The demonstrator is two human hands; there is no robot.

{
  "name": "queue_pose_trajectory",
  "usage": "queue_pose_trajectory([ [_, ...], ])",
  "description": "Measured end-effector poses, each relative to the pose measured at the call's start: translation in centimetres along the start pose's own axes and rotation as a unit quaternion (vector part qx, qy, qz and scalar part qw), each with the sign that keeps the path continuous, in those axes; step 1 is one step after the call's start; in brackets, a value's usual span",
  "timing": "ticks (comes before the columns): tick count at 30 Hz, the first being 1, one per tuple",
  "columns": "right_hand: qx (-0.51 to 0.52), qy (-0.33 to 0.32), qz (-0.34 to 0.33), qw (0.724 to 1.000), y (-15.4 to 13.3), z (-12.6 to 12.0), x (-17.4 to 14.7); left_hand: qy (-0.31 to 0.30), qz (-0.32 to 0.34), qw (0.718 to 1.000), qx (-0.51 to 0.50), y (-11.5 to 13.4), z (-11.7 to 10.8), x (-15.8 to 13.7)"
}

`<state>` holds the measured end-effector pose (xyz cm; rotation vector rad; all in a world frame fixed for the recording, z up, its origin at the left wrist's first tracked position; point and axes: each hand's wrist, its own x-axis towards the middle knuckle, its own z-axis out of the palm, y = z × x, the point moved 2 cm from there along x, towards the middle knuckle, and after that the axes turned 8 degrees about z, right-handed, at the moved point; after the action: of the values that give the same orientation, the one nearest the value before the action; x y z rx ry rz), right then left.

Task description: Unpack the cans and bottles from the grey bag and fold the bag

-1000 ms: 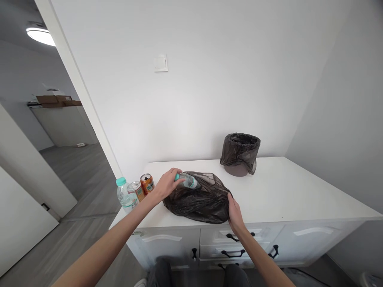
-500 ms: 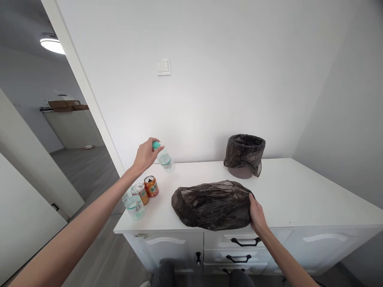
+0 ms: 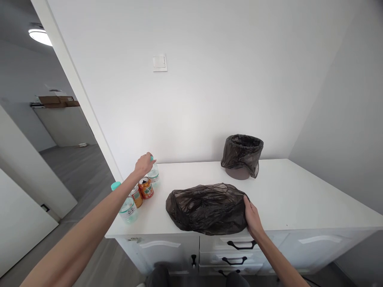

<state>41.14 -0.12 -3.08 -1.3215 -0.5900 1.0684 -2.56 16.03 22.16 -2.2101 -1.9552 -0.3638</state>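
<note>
Landmark: black bag (image 3: pixel 208 208), lying slumped and bulky on the white cabinet top (image 3: pixel 287 195), near its front edge.

Left hand (image 3: pixel 144 163): out to the far left of the bag, closed around the top of a small water bottle (image 3: pixel 153 174) with a teal cap, which stands upright on the cabinet top or very nearly touches it; contact with the surface cannot be told.

Right hand (image 3: pixel 252 214): at the bag's right end, fingers curled into the plastic and gripping it.

Left of the bag, just in front of the held bottle: an orange can (image 3: pixel 146 187), a second can (image 3: pixel 136 195) and a larger water bottle (image 3: pixel 127 203), grouped close together.

Behind the bag, to its right: small bin (image 3: pixel 242 156) lined with a dark bag, nothing visible in it.

Progress, as judged: four drink containers out of the bag; the bag is bulging, so more seems left inside.
</note>
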Motion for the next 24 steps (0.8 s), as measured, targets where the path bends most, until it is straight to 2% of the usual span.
queue_pose_trajectory([
  [5, 0.029, -0.009, 0.027, 0.999, -1.0, 0.1, -0.5, 0.001, -0.010, 1.000, 0.022, 0.3, 0.0, 0.0],
  [7, 0.024, -0.010, 0.028, 0.999, -1.7, 0.0, -0.9, 0.026, -0.003, 0.999, 0.035, 0.7, -0.6, -0.3],
  [10, 0.015, -0.002, 0.008, 1.000, -3.1, -0.3, -1.9, 0.106, 0.059, 0.992, 0.035, 2.1, -1.7, -1.4],
  [12, 0.015, -0.018, -0.010, 1.000, -4.2, -0.5, -2.5, 0.123, 0.123, 0.985, 0.013, 3.9, -1.7, -2.7],
  [14, 0.002, -0.042, -0.028, 0.999, -5.3, -0.5, -3.1, 0.080, 0.176, 0.981, -0.020, 6.0, -0.5, -4.4],
  [16, -0.027, -0.055, -0.039, 0.997, -6.4, -0.5, -3.6, 0.009, 0.213, 0.976, -0.043, 8.4, 1.7, -6.6],
  [19, -0.099, -0.047, -0.049, 0.993, -8.1, -0.2, -4.5, -0.081, 0.247, 0.965, -0.022, 11.1, 5.1, -9.5],
  [22, -0.164, -0.049, -0.076, 0.982, -10.3, 0.4, -5.8, -0.103, 0.249, 0.963, -0.013, 11.6, 6.2, -10.2],
  [24, -0.169, -0.065, -0.082, 0.980, -12.1, 0.9, -7.1, -0.093, 0.240, 0.966, -0.021, 10.8, 5.2, -9.4],
])
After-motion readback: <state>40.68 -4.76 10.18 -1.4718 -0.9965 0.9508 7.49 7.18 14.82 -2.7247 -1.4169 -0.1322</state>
